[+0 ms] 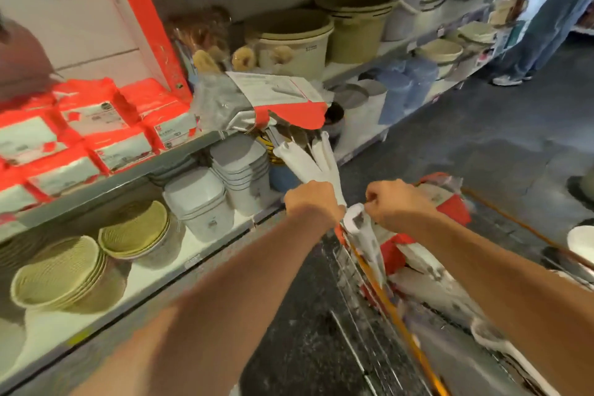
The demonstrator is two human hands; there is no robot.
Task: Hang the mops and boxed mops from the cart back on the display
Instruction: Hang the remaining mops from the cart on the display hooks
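Note:
My left hand point(310, 202) grips a bunch of white mop handles point(313, 159) that fan up toward the display. Right beside it, my right hand point(397, 202) pinches the top of a white wrapped mop handle point(358, 222), which runs down into the cart point(369, 325). The cart holds more mops with red and white packaging point(418, 254) and orange handles point(392, 309). Mops in red, white and grey wrapping point(273, 100) hang at the shelf end above my hands. The picture is blurred.
Shelving on the left carries red boxes point(96, 132), grey bins point(205, 199) and woven baskets point(64, 270). Beige buckets point(295, 38) fill the far shelves. A person point(540, 29) stands down the aisle at the upper right. Dark floor point(482, 125) lies beyond the cart.

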